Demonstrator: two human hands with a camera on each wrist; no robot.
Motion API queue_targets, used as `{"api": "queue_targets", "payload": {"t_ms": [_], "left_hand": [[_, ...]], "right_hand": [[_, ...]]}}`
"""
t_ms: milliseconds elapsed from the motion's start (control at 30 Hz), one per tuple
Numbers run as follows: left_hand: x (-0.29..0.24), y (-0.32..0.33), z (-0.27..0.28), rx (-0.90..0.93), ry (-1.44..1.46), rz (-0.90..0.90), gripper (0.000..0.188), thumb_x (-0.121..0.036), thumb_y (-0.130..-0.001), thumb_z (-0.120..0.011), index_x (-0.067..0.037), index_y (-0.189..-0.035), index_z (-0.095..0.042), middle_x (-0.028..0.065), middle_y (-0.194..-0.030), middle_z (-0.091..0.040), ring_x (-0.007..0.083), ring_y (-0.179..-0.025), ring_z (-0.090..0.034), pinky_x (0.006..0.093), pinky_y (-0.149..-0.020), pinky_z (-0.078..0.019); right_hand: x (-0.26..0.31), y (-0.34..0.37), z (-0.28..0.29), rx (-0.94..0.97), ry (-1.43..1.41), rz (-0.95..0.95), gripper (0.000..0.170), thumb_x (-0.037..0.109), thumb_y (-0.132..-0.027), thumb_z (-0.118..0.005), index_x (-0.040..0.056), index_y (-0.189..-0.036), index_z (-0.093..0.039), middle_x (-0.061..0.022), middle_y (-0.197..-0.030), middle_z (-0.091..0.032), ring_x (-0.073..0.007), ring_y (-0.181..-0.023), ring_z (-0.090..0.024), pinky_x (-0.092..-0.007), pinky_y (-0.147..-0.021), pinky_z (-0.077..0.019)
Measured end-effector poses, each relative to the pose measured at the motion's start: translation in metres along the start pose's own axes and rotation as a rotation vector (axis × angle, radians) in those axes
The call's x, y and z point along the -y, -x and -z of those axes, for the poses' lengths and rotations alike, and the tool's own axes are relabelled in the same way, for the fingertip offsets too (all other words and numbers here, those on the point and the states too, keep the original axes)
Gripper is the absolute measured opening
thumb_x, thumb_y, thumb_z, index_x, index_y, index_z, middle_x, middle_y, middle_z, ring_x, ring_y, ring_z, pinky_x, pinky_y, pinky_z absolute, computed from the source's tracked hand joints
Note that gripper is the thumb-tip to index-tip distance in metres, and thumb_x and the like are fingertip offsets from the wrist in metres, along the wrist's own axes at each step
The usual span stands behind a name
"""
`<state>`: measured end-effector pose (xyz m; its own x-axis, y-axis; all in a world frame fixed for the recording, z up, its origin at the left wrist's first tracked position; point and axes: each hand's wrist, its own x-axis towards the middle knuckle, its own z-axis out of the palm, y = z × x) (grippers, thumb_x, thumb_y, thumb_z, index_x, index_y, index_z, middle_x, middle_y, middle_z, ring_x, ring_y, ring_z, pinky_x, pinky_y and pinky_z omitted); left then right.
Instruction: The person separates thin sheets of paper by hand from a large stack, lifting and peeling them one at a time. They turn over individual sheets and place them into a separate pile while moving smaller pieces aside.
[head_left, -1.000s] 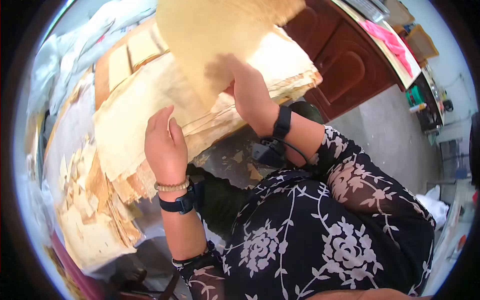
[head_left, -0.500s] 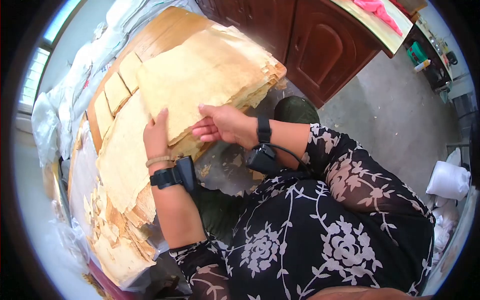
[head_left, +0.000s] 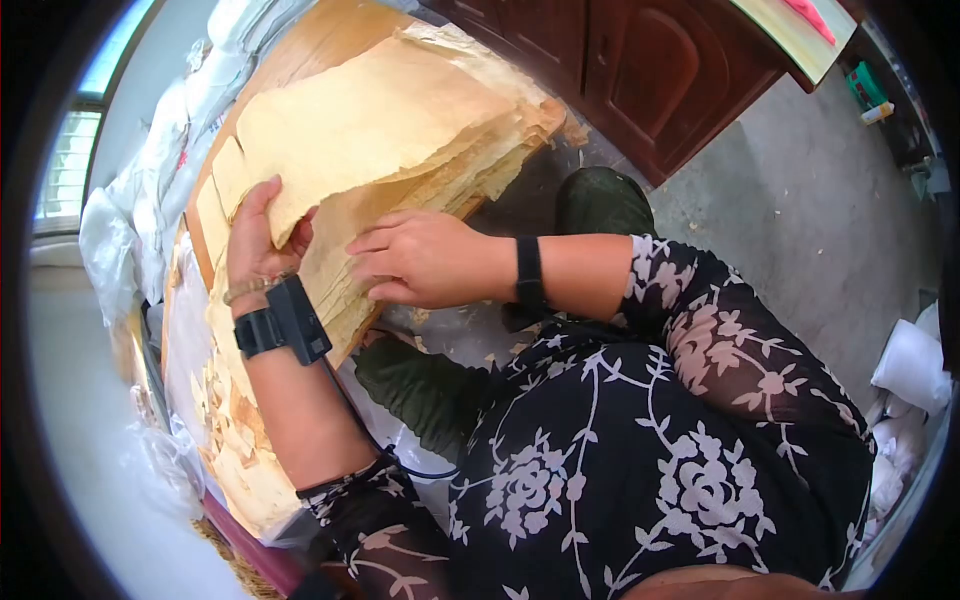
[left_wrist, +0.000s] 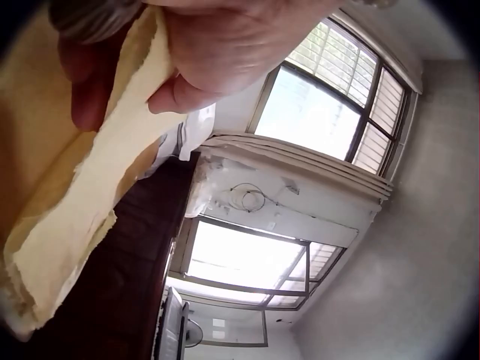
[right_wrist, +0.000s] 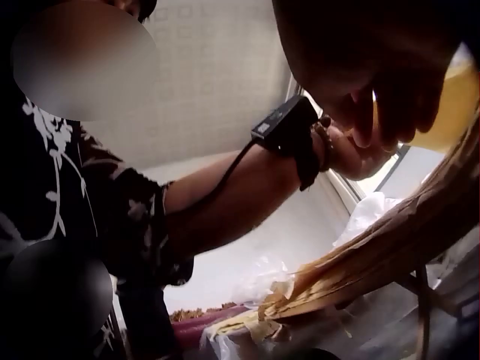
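A large, thin, pale-yellow sheet [head_left: 350, 120] with ragged edges lies over a stack [head_left: 495, 175] of similar sheets. Its near-left corner is raised, and my left hand [head_left: 262, 230] pinches it between thumb and fingers. In the left wrist view, the thumb of the left hand [left_wrist: 217, 52] lies on one face of the sheet [left_wrist: 90, 195] and fingers lie on the other. My right hand [head_left: 430, 255] is palm down by the stack's near edge, its fingers loosely bent over the lower sheets. The right wrist view shows this hand [right_wrist: 367, 67] dark, its fingertips pointing down.
Folded rectangular pieces [head_left: 213, 212] lie left of the stack on the wooden board [head_left: 320, 40]. Torn scraps [head_left: 240, 455] are piled at the near left. Plastic bags [head_left: 150, 190] line the left side. A dark red cabinet [head_left: 680, 90] stands beyond, at the right.
The sheet came down from the air onto the stack. The left hand then moved left and raised its corner; the right hand turned from palm up to palm down.
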<state>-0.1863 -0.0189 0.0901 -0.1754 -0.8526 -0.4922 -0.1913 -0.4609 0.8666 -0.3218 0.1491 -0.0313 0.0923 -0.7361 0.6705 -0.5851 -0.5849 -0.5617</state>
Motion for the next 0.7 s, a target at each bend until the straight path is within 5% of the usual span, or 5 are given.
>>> {"api": "queue_targets", "payload": {"t_ms": [167,300,500,633,700], "left_hand": [[-0.032,0.02,-0.008,0.026,-0.065,-0.093,0.041,-0.033,-0.088,-0.077,-0.012,-0.12,-0.063,0.0039,-0.101,-0.073,0.0186,-0.084,-0.07,0.0278,-0.058,-0.0523],[-0.024,0.056,0.023,-0.158,-0.085,-0.168,0.046,-0.03,-0.085,-0.079,-0.017,-0.126,-0.061,0.0006,-0.116,-0.069,0.0178,-0.102,-0.064,0.0317,-0.072,-0.0524],[0.049,0.025,0.106,0.001,0.14,-0.016,0.044,-0.013,-0.091,-0.07,0.0,-0.132,-0.059,0.0153,-0.122,-0.07,0.0311,-0.109,-0.069,0.044,-0.095,-0.0578],[0.084,0.0,0.15,0.066,0.026,-0.014,0.041,-0.015,-0.092,-0.07,0.002,-0.128,-0.061,0.0141,-0.119,-0.071,0.027,-0.104,-0.071,0.0398,-0.091,-0.0584],[0.081,-0.01,0.168,0.099,-0.031,-0.001,0.041,-0.017,-0.092,-0.07,0.003,-0.127,-0.061,0.0136,-0.117,-0.071,0.0255,-0.102,-0.071,0.0383,-0.089,-0.0583]], "right_hand": [[-0.031,-0.015,-0.007,-0.108,0.332,0.04,0.04,0.038,-0.096,-0.061,0.0093,-0.122,-0.068,-0.0157,-0.133,-0.065,-0.0363,-0.117,-0.063,-0.0492,-0.102,-0.0473],[-0.038,-0.029,0.046,0.497,0.224,-0.704,0.045,0.043,-0.096,-0.053,0.0096,-0.122,-0.069,-0.0165,-0.133,-0.065,-0.0333,-0.131,-0.056,-0.0455,-0.108,-0.0443],[-0.101,0.005,0.044,-0.164,0.697,-0.28,0.04,0.034,-0.096,-0.054,0.01,-0.122,-0.073,-0.0088,-0.138,-0.064,-0.0262,-0.126,-0.06,-0.0462,-0.101,-0.0485],[-0.077,-0.008,0.059,-0.128,0.235,-0.299,0.036,0.032,-0.096,-0.063,0.0024,-0.114,-0.072,-0.0161,-0.123,-0.067,-0.027,-0.102,-0.072,-0.0407,-0.082,-0.0561],[-0.053,-0.019,0.067,-0.052,-0.608,-0.922,0.045,0.04,-0.101,-0.06,-0.0025,-0.109,-0.071,-0.0133,-0.101,-0.068,-0.0241,-0.078,-0.074,-0.0333,-0.064,-0.0551]]}}
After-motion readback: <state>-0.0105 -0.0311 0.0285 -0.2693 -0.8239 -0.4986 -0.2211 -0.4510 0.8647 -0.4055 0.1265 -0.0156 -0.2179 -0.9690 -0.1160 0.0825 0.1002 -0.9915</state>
